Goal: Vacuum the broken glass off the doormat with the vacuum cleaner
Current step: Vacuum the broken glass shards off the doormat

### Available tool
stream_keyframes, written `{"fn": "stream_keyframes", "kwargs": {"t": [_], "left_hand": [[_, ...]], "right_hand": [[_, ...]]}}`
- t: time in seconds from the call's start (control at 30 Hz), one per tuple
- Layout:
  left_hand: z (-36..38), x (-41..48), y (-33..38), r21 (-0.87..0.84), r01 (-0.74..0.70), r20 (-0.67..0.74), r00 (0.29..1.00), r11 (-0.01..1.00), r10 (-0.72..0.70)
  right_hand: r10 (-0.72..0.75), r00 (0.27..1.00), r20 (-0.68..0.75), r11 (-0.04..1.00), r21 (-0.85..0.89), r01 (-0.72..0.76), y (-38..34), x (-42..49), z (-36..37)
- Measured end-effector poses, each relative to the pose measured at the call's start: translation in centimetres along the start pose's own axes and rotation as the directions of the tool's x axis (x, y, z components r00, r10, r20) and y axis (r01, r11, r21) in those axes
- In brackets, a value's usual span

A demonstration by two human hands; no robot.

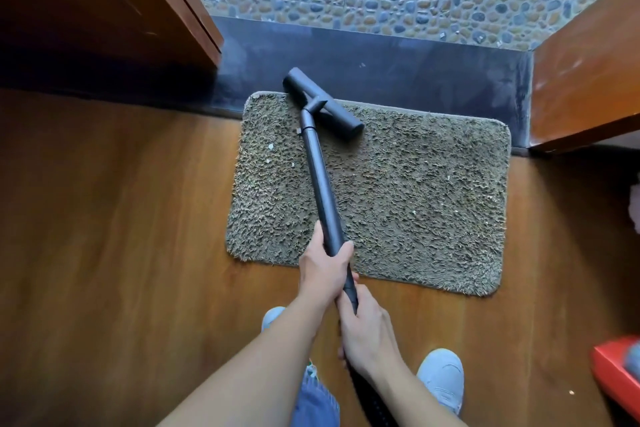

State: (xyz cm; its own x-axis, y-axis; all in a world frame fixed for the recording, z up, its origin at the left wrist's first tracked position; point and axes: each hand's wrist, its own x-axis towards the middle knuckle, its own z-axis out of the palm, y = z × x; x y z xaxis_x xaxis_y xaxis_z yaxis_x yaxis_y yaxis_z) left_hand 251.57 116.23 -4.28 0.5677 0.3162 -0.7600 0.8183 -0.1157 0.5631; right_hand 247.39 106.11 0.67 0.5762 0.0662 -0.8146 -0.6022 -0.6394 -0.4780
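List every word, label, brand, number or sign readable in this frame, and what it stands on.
No text can be read anywhere in this frame.
vacuum cleaner: plain dark tube and head, no brand or label showing.
red box: cut off at the picture's edge and blurred, no lettering legible.
shoes: no marking readable.

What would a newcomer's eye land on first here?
The long dark vacuum tube slants across the shaggy doormat, its head at the mat's far left corner by the dark threshold. Both hands grip the tube's near end, the left hand ahead of the right hand. A few pale bits, likely glass, lie on the mat left of the tube.
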Motion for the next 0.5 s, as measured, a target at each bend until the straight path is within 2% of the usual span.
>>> {"fn": "stream_keyframes", "kwargs": {"t": [0.1,0.23,0.3,0.43,0.5], "left_hand": [[-1.8,2.6,1.6,0.018,-0.032,-0.037,0.999,0.999,0.033],[-3.8,5.3,4.3,0.079,-0.059,-0.031,0.998,0.995,0.062],[-4.2,5.5,4.6,0.055,-0.06,-0.019,0.998,0.997,0.061],[-3.4,3.2,2.8,0.082,-0.007,-0.012,1.0,0.997,0.008],[-2.3,1.4,1.1,0.027,0.027,0.0,1.0,0.999,-0.027]], "right_hand": [[-0.009,1.0,0.003,1.0,0.006,0.009,-3.3,1.8,0.2],[-0.025,0.999,0.033,0.997,0.074,0.023,-6.7,3.9,0.3],[-0.023,0.999,0.043,0.995,0.093,0.019,-7.2,3.8,0.3],[-0.01,0.999,0.043,0.998,0.055,0.007,-5.1,1.7,0.4],[0.0,0.999,0.054,0.999,0.045,-0.003,-2.9,0.1,0.4]]}}
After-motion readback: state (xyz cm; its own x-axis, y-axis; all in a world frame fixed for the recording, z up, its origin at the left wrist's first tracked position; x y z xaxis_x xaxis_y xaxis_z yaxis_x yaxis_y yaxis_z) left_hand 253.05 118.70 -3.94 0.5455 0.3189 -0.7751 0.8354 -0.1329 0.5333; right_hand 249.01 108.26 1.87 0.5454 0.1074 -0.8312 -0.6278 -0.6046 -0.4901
